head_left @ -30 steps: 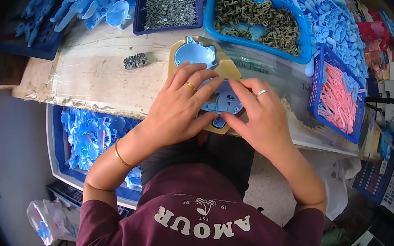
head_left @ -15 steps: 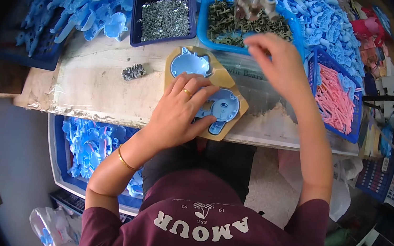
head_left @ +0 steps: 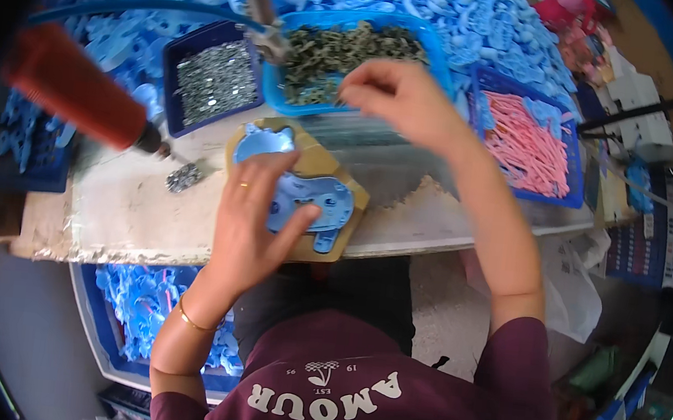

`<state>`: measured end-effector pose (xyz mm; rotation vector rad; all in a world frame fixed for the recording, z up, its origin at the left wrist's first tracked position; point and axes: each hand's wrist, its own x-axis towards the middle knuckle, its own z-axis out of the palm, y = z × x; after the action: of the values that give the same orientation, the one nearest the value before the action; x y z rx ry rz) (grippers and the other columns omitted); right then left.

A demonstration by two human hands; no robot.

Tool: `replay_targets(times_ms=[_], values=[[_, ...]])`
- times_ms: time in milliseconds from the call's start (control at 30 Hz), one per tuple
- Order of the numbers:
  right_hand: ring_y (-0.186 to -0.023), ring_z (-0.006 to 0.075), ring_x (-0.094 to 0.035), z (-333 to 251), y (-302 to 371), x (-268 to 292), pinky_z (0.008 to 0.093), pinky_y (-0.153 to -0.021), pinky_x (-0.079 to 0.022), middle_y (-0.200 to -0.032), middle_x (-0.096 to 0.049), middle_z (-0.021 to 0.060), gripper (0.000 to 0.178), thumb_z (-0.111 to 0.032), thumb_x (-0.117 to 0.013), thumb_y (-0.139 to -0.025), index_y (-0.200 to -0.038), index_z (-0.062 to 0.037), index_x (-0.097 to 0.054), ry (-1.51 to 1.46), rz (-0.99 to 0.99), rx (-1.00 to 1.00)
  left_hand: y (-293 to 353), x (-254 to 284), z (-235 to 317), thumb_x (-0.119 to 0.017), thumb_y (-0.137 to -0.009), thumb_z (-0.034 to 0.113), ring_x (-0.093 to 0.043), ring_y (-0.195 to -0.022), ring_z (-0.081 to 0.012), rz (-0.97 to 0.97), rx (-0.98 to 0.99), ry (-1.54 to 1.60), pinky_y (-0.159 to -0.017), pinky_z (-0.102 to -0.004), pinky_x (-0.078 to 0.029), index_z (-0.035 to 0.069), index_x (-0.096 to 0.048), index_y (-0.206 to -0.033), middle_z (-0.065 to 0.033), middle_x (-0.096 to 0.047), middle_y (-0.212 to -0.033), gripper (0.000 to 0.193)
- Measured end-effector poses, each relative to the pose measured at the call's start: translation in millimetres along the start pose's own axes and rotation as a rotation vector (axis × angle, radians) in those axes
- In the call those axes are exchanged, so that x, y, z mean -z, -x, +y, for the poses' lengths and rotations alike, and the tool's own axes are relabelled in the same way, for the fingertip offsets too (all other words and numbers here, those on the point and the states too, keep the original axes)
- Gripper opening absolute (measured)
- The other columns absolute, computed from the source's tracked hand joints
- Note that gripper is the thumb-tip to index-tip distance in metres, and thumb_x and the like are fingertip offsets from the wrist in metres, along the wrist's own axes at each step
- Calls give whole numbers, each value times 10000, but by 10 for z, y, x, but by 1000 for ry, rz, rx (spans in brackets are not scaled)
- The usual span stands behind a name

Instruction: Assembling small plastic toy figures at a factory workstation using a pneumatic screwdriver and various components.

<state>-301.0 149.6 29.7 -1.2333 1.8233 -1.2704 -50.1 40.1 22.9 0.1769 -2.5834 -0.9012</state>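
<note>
My left hand [head_left: 249,217] rests at the left side of a tan holding block [head_left: 353,204], thumb and fingers apart, gripping nothing. Two light blue plastic shell pieces sit in the block: a rounded one [head_left: 260,143] at the back and a larger one [head_left: 329,199] in front, partly behind my fingers. Over the front of a bright blue tray [head_left: 447,74] of dark greenish small parts [head_left: 370,45], my right hand [head_left: 397,97] has its fingertips pinched together. Whatever they hold is too small and blurred to name.
A red power screwdriver [head_left: 78,89] hangs at left, its tip near a small screw pile [head_left: 184,178]. A dark blue tray [head_left: 169,102] holds small metal pieces. At right stands a blue basket [head_left: 574,173] of pink strips [head_left: 524,144]. Blue shells [head_left: 487,21] heap behind; more fill a bin [head_left: 92,315] below.
The view has shifted, and the red screwdriver now shows at left. My left fingers have lifted and spread off the front shell. My right hand has closed from loose fingers into a pinch.
</note>
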Motion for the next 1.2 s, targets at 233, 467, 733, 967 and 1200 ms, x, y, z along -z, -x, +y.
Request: replay_targets(times_ms=[233, 467, 733, 967, 1200], values=[[-901, 83, -651, -298, 785, -356, 274, -805, -534, -969, -725, 19, 202, -159, -713, -962, -1117, -29, -706, -133, 34, -28, -107, -220, 92, -689, -961, 55, -715, -946, -152, 65, 336, 516, -849, -284, -550, -25, -662, -1175, -104, -734, -1049, 230], [-832, 273, -721, 567, 1566, 1275, 352, -751, -556, -949, -742, 142, 215, -126, -714, -893, -1082, -23, -721, 993, 746, -145, 5, -5, -23, -613, -984, 0, -714, -958, -171, 80, 309, 586, -882, -294, -548, -22, -640, -1126, -114, -729, -1071, 146], [-892, 364, -677, 888, 1896, 1774, 454, -723, -532, -918, -697, 146, 199, -183, -758, -816, -897, -61, -624, 1082, 557, -540, 46, -31, 7, -625, -988, 19, -726, -985, -154, 21, 357, 668, -887, -277, -545, -18, -638, -1126, -110, -746, -1092, 143], [-829, 352, -661, 944, 1944, 1840, 423, -706, -513, -865, -673, 144, 164, -152, -697, -872, -966, -60, -598, 1147, 467, -297, 80, 16, 0, -598, -1008, 43, -709, -1009, -173, -58, 362, 639, -924, -308, -545, -25, -616, -1134, -129, -730, -1122, 144], [-697, 246, -686, 703, 1843, 1759, 366, -619, -519, -822, -676, 139, 155, -112, -700, -895, -940, -35, -573, 1025, 700, -278, 116, -15, -17, -568, -1030, 55, -705, -1004, -190, -7, 401, 724, -919, -336, -577, -49, -613, -1100, -137, -723, -1070, 133]])
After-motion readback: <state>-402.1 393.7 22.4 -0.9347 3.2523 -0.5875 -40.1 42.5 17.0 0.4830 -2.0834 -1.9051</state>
